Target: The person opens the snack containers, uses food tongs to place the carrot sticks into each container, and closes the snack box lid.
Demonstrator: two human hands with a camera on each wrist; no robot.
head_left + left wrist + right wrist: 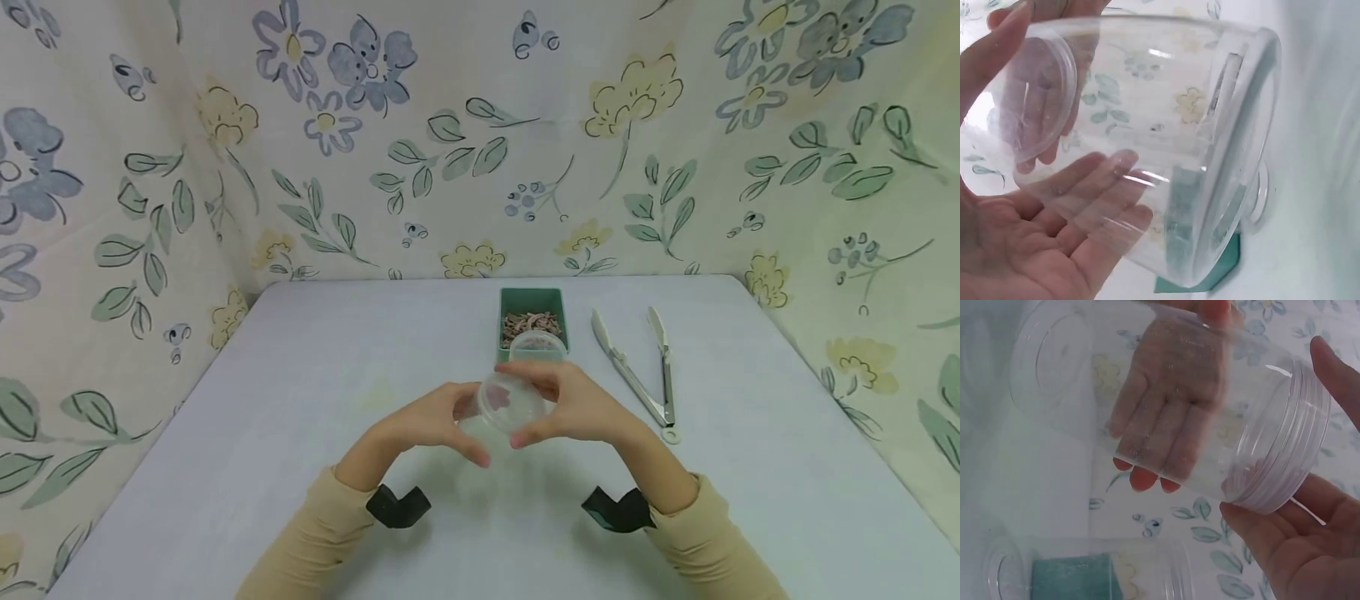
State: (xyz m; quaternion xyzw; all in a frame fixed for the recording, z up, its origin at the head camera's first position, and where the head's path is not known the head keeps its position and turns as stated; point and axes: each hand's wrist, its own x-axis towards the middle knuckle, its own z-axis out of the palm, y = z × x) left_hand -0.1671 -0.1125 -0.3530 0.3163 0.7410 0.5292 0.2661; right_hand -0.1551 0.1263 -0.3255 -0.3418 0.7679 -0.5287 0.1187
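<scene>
A person holds a big clear plastic jar (pixel 512 402) in two hands, on the near side of the green tray (pixel 531 297). The jar is tipped on its side in the air, and you can see right through it. The left hand (pixel 437 417) is bent wide around the jar's body, thumb on one side and fingers on the other. The right hand (pixel 573 406) has hold of the ridged end, its thumb and fingers spread wide around it. I cannot tell how hard they squeeze.

A smaller clear jar (pixel 537 343) is just in front of the green tray and hides part of its near edge. The tray has lots of little brown strips (pixel 531 323) in it. To the right of the tray lie metal tongs (pixel 651 398) with pale tips. Their legs are spread apart and meet at the end near the person. The tray sits near the far edge of a white table (pixel 375 333), and behind it hangs a cloth (pixel 465 92) with flowers and leaves.
</scene>
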